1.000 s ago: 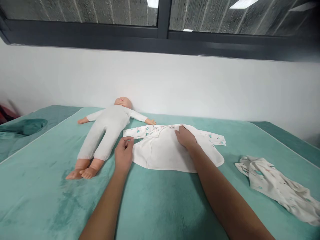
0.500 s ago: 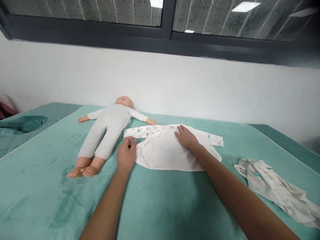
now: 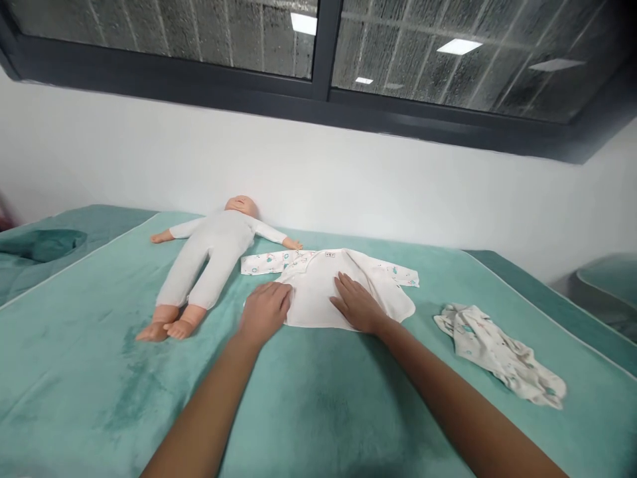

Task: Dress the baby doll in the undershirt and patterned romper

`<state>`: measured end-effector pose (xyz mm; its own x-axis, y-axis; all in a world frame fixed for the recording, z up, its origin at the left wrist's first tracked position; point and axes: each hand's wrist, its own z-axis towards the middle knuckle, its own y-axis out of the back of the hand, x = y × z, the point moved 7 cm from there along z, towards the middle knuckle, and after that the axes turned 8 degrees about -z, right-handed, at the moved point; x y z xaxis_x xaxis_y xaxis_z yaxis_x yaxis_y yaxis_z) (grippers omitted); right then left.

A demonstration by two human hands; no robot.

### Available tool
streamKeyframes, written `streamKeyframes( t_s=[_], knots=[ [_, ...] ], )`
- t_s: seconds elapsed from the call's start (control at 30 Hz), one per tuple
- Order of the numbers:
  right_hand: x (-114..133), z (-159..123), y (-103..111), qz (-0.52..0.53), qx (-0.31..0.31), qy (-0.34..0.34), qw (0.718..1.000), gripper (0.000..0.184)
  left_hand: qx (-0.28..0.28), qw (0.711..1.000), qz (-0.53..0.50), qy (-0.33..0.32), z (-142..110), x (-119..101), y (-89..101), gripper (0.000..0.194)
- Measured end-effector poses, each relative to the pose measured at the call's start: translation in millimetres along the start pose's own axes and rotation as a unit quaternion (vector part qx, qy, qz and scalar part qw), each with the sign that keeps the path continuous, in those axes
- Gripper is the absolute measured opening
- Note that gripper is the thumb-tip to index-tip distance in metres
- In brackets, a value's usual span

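A small white baby shirt (image 3: 318, 299) with patterned sleeves lies spread, inside of the cloth partly showing, on a teal blanket (image 3: 308, 398). My left hand (image 3: 266, 309) is over its left side edge with the fingers curled down on the cloth; the fingertips are partly hidden. On the middle of the shirt, my right hand (image 3: 359, 305) rests flat, fingers stretched out. To the left, a baby doll (image 3: 213, 245) in a white body suit lies on its back, one arm reaching close to the shirt's left sleeve.
A crumpled patterned baby garment (image 3: 497, 352) lies to the right of the shirt. Behind the blanket rises a white wall (image 3: 348, 186) with a dark-framed window (image 3: 323, 93) above it. Darker teal cloth (image 3: 44, 245) is at the far left.
My left hand has gone from a pinch at the shirt's left edge to lying over that side. My right hand has slid down toward the hem. The camera view has shifted slightly.
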<state>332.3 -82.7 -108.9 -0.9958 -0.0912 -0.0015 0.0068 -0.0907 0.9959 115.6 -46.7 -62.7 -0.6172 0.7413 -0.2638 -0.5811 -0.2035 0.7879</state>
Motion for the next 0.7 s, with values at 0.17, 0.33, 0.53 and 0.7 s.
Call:
streamKeyframes(
  t_s=[0.17,0.33,0.53,0.7],
  knots=[
    [3,-56,3,0.02,-0.004,0.032,0.999,0.071,0.036,0.999,-0.032,-0.023,4,-2,-12.5,0.031],
    [1,-52,2,0.135,0.04,0.013,0.99,0.076,0.023,1.0,-0.01,0.016,8,7,-12.6,0.039],
    [23,23,14,0.314,-0.046,-0.068,0.946,0.054,0.009,0.996,-0.016,0.09,10,23,-10.7,0.038],
    [53,99,42,0.357,-0.106,-0.111,0.921,0.039,0.047,0.992,-0.025,0.113,6,13,-7.1,0.035]
  ],
)
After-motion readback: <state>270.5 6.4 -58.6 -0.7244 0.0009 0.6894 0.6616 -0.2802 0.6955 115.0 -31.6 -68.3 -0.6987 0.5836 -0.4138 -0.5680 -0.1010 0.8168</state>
